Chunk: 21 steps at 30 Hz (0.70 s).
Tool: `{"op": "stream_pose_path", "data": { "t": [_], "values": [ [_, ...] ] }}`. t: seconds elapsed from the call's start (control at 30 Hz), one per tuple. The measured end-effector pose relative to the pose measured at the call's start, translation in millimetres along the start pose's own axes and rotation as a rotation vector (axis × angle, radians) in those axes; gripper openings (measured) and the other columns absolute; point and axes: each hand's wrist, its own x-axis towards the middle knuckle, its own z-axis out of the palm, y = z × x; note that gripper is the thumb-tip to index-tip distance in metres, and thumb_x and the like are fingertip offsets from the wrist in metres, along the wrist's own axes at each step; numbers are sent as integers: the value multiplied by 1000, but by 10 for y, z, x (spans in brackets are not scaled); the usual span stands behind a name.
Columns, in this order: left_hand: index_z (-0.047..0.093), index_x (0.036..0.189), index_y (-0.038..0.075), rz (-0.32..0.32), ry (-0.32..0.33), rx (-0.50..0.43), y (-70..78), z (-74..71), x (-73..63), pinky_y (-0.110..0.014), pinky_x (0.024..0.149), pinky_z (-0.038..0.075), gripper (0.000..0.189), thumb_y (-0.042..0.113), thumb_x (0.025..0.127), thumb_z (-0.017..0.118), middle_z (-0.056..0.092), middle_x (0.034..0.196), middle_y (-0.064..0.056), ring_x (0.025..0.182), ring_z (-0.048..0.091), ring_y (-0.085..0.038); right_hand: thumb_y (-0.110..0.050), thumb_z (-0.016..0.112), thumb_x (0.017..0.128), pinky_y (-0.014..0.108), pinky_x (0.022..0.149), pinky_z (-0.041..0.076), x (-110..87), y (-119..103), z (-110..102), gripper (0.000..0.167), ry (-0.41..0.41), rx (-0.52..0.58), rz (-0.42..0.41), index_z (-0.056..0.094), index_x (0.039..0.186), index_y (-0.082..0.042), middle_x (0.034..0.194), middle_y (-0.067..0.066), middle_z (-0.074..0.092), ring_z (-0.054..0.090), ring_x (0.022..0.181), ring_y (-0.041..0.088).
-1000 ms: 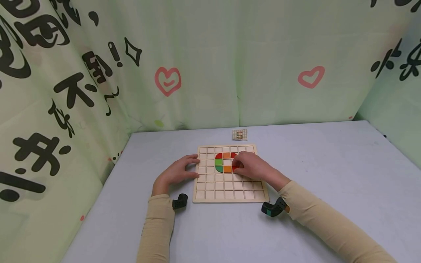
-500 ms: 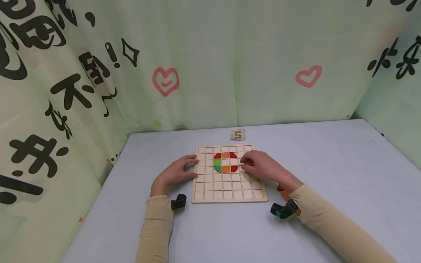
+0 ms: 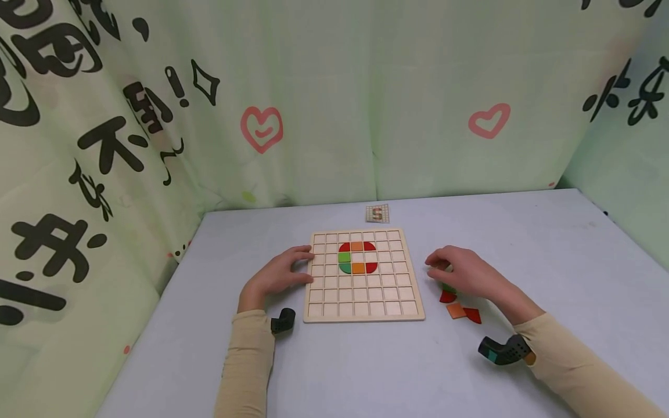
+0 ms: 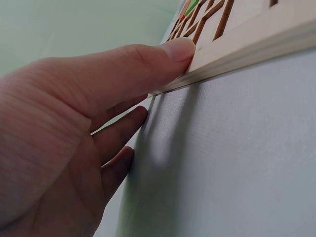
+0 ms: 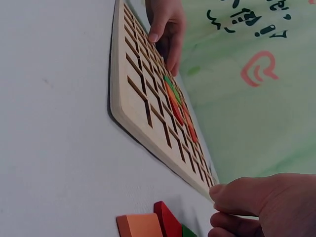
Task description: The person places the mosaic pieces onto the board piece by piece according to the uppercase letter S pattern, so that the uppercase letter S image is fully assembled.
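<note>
A wooden grid board (image 3: 366,296) lies on the table with a ring of coloured pieces set in its cells: red quarter-rounds (image 3: 370,267), orange squares (image 3: 357,247), a light green square (image 3: 344,257) and a darker green quarter-round (image 3: 345,268). At the board's left edge rests my left hand (image 3: 279,271), its thumb on the rim in the left wrist view. My right hand (image 3: 467,273) hovers right of the board, fingers loosely bent. Below it lie loose pieces: a green one (image 3: 449,288) partly hidden by the hand, a red one (image 3: 447,297), an orange square (image 3: 456,311) and another red one (image 3: 473,315).
Behind the board lies a small pattern card (image 3: 377,213) printed with a grid and a coloured figure. A light green curtain (image 3: 334,162) with writing and hearts closes off the table's back and sides. Each wrist carries a black camera (image 3: 283,321).
My right hand has left the ring on the board and moved right to the loose pieces, uncovering the red pieces on the ring's right side. My left hand has stayed at the board's edge.
</note>
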Motion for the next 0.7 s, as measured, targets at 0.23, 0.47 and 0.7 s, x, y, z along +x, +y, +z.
{"op": "stream_pose_path", "data": {
  "t": [0.23, 0.47, 0.7],
  "values": [
    [53, 145, 5, -3, -6, 0, 2, -5, 3, -49, 123, 27, 60, 23, 92, 74, 35, 162, -10, 152, 27, -32, -16, 68, 93, 37, 80, 55, -137, 121, -51, 25, 25, -4, -4, 70, 112, 0, 102, 6, 69, 63, 91, 20],
    [54, 144, 4, -4, -5, 5, 5, -14, 1, -49, 123, 27, 60, 23, 91, 74, 36, 162, -10, 152, 27, -33, -17, 68, 92, 39, 81, 56, -142, 130, -57, 26, 24, -4, 4, 70, 113, 0, 102, 7, 69, 63, 92, 21],
    [54, 143, 4, 8, -5, 8, -1, -9, 5, -50, 123, 27, 59, 24, 91, 74, 37, 161, -11, 151, 29, -33, -18, 70, 93, 41, 82, 56, -90, 80, -58, 28, 16, 3, -2, 69, 114, 0, 104, 8, 69, 62, 93, 22]
  ]
}}
